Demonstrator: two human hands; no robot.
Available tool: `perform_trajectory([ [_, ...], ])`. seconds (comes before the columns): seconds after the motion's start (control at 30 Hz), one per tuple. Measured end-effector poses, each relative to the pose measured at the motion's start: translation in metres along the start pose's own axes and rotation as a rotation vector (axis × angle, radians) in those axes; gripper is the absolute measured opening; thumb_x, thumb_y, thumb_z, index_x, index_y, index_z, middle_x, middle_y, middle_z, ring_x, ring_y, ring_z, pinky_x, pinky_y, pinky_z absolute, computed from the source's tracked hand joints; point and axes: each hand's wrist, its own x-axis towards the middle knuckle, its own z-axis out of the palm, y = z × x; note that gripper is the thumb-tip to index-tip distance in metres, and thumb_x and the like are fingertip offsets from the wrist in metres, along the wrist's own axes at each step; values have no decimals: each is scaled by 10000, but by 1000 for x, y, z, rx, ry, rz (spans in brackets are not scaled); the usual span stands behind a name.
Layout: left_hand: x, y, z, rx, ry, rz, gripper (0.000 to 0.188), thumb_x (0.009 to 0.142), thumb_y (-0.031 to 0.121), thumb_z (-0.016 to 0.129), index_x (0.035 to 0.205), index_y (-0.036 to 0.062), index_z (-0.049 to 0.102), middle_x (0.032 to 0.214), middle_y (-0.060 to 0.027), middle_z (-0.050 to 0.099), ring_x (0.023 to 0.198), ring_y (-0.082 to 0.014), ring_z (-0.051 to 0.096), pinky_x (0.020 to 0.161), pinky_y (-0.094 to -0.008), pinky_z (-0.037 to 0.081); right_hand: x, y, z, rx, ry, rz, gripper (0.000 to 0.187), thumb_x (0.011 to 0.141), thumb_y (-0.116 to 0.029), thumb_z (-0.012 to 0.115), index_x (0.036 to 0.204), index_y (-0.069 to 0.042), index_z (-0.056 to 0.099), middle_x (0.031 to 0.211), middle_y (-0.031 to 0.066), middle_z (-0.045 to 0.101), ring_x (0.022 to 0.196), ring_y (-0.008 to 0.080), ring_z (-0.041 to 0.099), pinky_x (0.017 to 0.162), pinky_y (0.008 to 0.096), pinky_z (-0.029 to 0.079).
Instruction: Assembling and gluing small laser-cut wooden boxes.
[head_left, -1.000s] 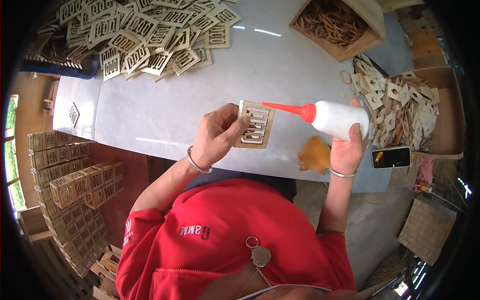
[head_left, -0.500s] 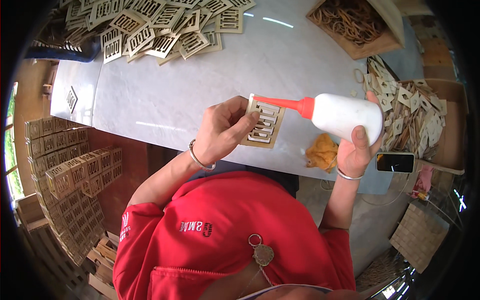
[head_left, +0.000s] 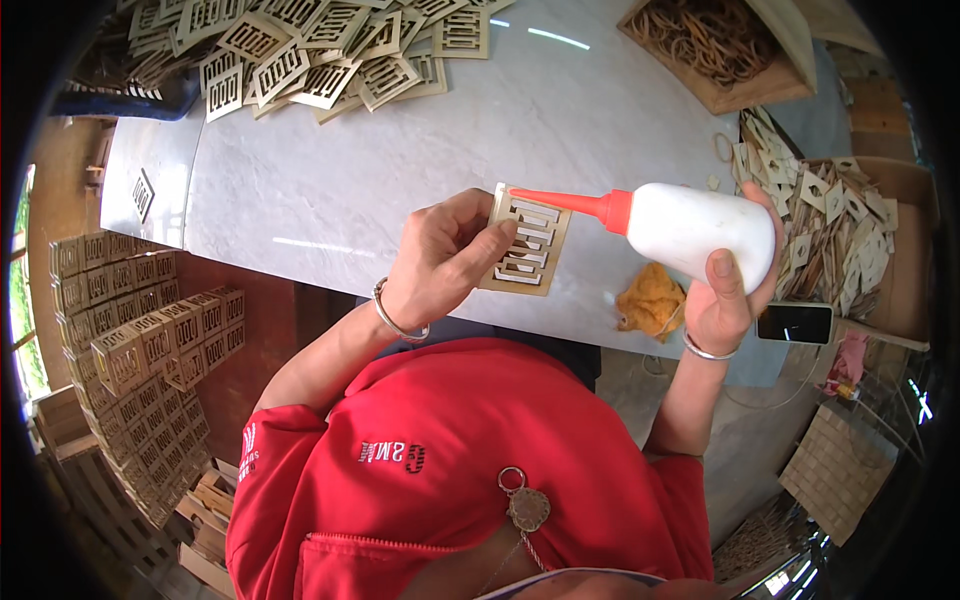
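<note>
In my left hand (head_left: 447, 258) I pinch a thin wooden panel with cut-out slots (head_left: 534, 245) by its left side, thumb on top, held over the table's front part. My right hand (head_left: 728, 300) is wrapped round a white glue bottle (head_left: 700, 232) tipped on its side. Its long red nozzle (head_left: 575, 203) points left, and the tip lies at the panel's upper left corner. Whether the tip touches the wood or glue comes out, I cannot tell. An orange cloth (head_left: 652, 298) lies at the table edge below the bottle.
Many slotted panels (head_left: 335, 75) are heaped at the back left of the grey table (head_left: 330, 180). A wooden box of rubber bands (head_left: 710, 50) stands back right, near loose small wooden pieces (head_left: 830, 220) and a phone (head_left: 794, 323). Stacked wooden lattice boxes (head_left: 140, 350) stand left.
The bottle and my right hand have shifted slightly to the right, the nozzle tip moving a little along the panel's top edge. My left hand keeps its pinch on the panel.
</note>
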Motion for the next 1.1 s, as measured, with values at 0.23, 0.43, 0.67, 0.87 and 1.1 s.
perform_trajectory([
  [0.23, -2, 2, -2, -25, -14, 4, 163, 900, 112, 573, 916, -50, 586, 714, -23, 618, 621, -31, 499, 520, -207, 408, -1, -4, -10, -22, 5, 6, 691, 751, -273, 712, 1280, 48, 404, 1107, 152, 517, 1016, 275, 553, 920, 395, 437],
  [0.43, -3, 3, -6, -52, -6, 9, 157, 906, 102, 563, 914, -54, 584, 740, -33, 629, 640, -35, 509, 535, -205, 416, -3, -5, -22, -31, 34, 6, 682, 751, -272, 711, 1273, 46, 409, 1106, 143, 506, 1003, 268, 552, 915, 389, 436],
  [0.67, -1, 0, -5, -208, -13, -11, 163, 915, 117, 568, 930, -44, 587, 771, -47, 635, 641, -45, 532, 546, -211, 426, -9, 4, -39, 41, 120, 51, 683, 751, -261, 701, 1286, 45, 407, 1121, 141, 502, 1062, 268, 518, 954, 397, 403],
  [0.87, -2, 0, -5, -347, -25, -85, 154, 920, 129, 556, 912, -21, 592, 750, -30, 622, 612, -42, 516, 532, -197, 391, -10, 11, -35, 215, 184, 162, 672, 740, -270, 715, 1264, 45, 435, 1111, 122, 508, 1031, 248, 524, 912, 369, 419],
  [1.1, 0, -3, -6, -428, -29, -109, 153, 921, 140, 549, 853, 13, 603, 714, 17, 585, 562, -9, 417, 494, -194, 303, -10, 16, -31, 234, 242, 171, 706, 730, -286, 726, 1273, 51, 427, 1091, 125, 522, 1017, 250, 538, 912, 375, 421],
])
